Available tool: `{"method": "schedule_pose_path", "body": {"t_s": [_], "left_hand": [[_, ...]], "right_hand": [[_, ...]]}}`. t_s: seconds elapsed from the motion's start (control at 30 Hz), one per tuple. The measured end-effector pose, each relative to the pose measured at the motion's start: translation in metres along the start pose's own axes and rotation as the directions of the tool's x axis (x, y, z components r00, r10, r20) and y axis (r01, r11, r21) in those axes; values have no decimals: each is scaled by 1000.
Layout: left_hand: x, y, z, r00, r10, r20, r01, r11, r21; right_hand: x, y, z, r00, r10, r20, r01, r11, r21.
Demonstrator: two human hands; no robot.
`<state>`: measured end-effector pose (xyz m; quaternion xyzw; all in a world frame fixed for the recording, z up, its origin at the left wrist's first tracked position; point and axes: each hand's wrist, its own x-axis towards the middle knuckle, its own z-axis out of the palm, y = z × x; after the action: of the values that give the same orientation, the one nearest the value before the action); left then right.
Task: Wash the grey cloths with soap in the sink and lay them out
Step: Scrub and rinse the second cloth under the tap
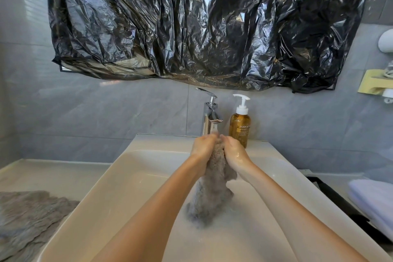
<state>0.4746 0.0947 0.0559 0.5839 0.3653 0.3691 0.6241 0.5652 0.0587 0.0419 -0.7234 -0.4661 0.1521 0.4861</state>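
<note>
Under the faucet, left hand and right hand grip a sudsy grey cloth over the sink; another grey cloth lies spread left of the faucet, rinsing unfinished.

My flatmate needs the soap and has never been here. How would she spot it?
Find the white sink below the black plastic sheet. On its back ledge, right of the chrome tap, stands the soap bottle. It is the only bottle there: amber, with a white pump top.
</note>
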Motion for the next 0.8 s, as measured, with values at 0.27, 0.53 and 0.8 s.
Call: {"method": "schedule_pose_path", "body": {"t_s": [0.27, 0.53, 0.8], "left_hand": [[11, 1, -32, 943, 216, -254, -167, 965, 202], [-17, 12, -24, 959, -86, 270, -52, 884, 465], [-4, -5, -23, 957, 92, 276, -268, 649, 712]], "right_hand": [[-9, -8, -41, 997, 14, 81, -29, 982, 187], [-8, -14, -54, 970, -226, 85, 220, 973, 72], [-12, -9, -53, 962, -257, 88, 260, 965, -20]]}}
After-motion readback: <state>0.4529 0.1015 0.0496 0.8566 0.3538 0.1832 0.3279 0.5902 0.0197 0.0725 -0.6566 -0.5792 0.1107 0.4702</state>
